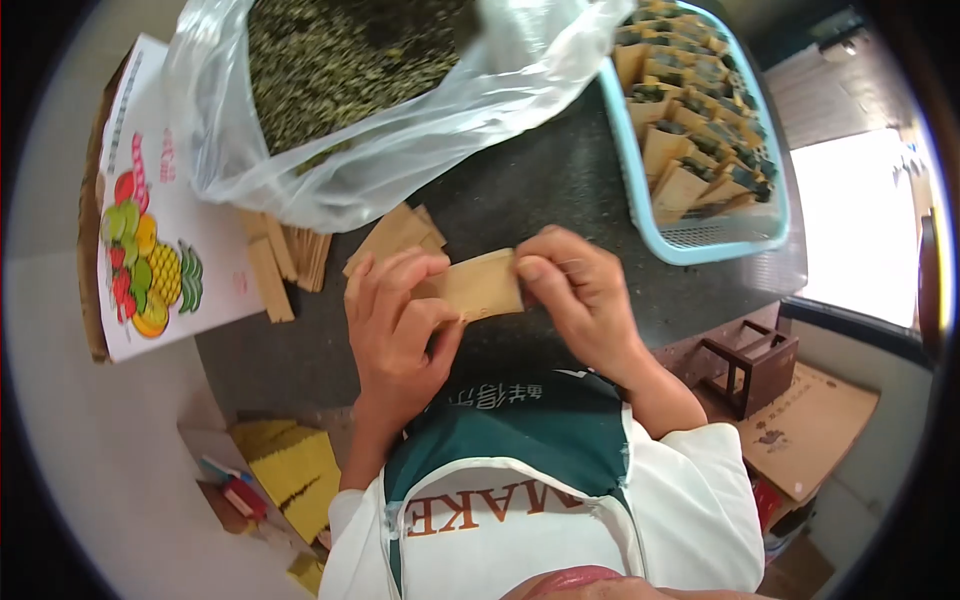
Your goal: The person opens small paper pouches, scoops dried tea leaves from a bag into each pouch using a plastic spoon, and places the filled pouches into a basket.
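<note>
A small brown paper bag (482,286) is stretched between my two hands above the dark counter's front edge. My left hand (400,320) grips its left end between thumb and fingers. On the right, my right hand (575,290) pinches the bag's other end, thumb against the bent fingers. Just behind my left hand lie a few loose paper bags (400,232), and stacks of folded ones (285,255) sit farther left. The clear plastic bag (400,165) at the back holds dried green leaves (345,70).
A light-blue basket (640,215) at the back right holds many upright paper bags filled with dark leaves. A white carton with printed fruit (150,180) stands at the left. Beneath the counter are a brown stool (750,370) and yellow packages (295,475).
</note>
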### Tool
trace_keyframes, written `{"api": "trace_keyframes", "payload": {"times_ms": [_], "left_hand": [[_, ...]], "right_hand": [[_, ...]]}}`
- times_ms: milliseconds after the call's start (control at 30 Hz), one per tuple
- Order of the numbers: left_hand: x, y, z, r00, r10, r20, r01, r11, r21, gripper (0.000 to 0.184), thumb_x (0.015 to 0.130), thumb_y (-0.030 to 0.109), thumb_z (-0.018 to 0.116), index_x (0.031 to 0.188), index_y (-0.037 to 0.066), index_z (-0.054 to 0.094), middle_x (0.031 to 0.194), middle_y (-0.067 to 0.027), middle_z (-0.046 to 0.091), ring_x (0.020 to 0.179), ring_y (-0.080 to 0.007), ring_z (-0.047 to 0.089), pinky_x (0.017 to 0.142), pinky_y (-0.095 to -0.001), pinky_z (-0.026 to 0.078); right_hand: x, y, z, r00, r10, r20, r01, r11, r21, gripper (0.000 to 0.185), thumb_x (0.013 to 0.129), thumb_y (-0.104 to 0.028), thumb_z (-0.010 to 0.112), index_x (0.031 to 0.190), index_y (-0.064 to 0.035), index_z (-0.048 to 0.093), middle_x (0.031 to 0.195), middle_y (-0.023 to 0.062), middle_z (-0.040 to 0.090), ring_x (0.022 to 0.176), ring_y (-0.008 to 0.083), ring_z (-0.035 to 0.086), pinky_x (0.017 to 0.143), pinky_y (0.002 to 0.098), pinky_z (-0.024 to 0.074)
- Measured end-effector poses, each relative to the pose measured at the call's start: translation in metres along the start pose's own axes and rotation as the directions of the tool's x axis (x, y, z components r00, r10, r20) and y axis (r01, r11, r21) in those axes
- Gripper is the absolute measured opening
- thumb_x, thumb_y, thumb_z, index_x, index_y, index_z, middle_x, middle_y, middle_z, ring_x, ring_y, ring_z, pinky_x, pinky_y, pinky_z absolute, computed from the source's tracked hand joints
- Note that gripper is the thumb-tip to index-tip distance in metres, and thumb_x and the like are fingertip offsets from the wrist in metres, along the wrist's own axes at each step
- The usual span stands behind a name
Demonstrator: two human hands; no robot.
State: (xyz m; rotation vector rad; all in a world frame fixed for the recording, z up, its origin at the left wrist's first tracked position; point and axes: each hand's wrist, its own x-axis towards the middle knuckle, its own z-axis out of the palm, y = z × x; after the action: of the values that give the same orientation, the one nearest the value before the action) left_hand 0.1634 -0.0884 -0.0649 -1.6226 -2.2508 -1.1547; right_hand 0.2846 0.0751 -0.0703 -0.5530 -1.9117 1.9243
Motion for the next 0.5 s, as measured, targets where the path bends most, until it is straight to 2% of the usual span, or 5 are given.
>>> {"api": "trace_keyframes", "payload": {"times_ms": [100,200,300,367,500], "left_hand": [[-0.004,0.003,0.010,0.995,-0.085,0.052,0.089,0.992,-0.090,0.038,0.068,0.002,0.077,0.101,0.009,0.059,0.106,-0.0128,0.064,0.099,-0.0333,0.062,0.087,-0.0428,0.047],[-0.006,0.006,0.013,0.967,-0.153,0.203,0.142,0.988,0.065,0.059,0.074,0.010,0.075,0.129,0.006,0.055,0.103,-0.0131,0.063,0.091,-0.0328,0.062,0.081,-0.0419,0.047],[-0.008,0.003,0.012,0.931,-0.193,0.309,0.163,0.979,0.122,0.058,0.072,0.005,0.074,0.127,0.003,0.058,0.108,-0.0156,0.065,0.095,-0.0357,0.063,0.084,-0.0423,0.048],[-0.008,0.003,0.012,0.942,-0.165,0.291,0.138,0.984,0.112,0.054,0.073,0.005,0.072,0.125,0.003,0.059,0.106,-0.0159,0.065,0.093,-0.0359,0.063,0.083,-0.0422,0.048],[-0.014,-0.002,0.016,0.964,-0.130,0.232,0.120,0.991,0.059,0.052,0.073,0.006,0.070,0.124,0.005,0.060,0.099,-0.0138,0.064,0.087,-0.0339,0.061,0.078,-0.0419,0.047]], "right_hand": [[-0.003,-0.001,-0.002,0.998,0.063,0.029,-0.064,0.996,0.061,0.017,0.100,-0.014,0.055,0.094,-0.0004,0.063,0.079,0.0045,0.059,0.065,0.0092,0.056,0.060,0.0248,0.0460],[-0.005,-0.001,-0.002,0.991,0.115,0.072,-0.121,0.990,0.079,0.022,0.102,-0.019,0.052,0.097,-0.0003,0.062,0.080,0.0043,0.060,0.065,0.0086,0.057,0.061,0.0245,0.0467],[-0.005,0.000,-0.005,0.976,0.195,0.097,-0.207,0.970,0.131,0.023,0.102,-0.020,0.051,0.096,-0.0015,0.061,0.077,0.0031,0.058,0.064,0.0087,0.056,0.063,0.0240,0.0468],[-0.005,0.000,-0.008,0.944,0.289,0.158,-0.316,0.931,0.185,0.025,0.103,-0.024,0.049,0.095,-0.0035,0.060,0.074,0.0011,0.057,0.063,0.0085,0.055,0.061,0.0231,0.0454],[-0.004,0.007,-0.008,0.935,0.303,0.182,-0.337,0.918,0.207,0.027,0.103,-0.028,0.048,0.093,-0.0060,0.060,0.073,0.0000,0.056,0.062,0.0084,0.055,0.059,0.0224,0.0432]]}}
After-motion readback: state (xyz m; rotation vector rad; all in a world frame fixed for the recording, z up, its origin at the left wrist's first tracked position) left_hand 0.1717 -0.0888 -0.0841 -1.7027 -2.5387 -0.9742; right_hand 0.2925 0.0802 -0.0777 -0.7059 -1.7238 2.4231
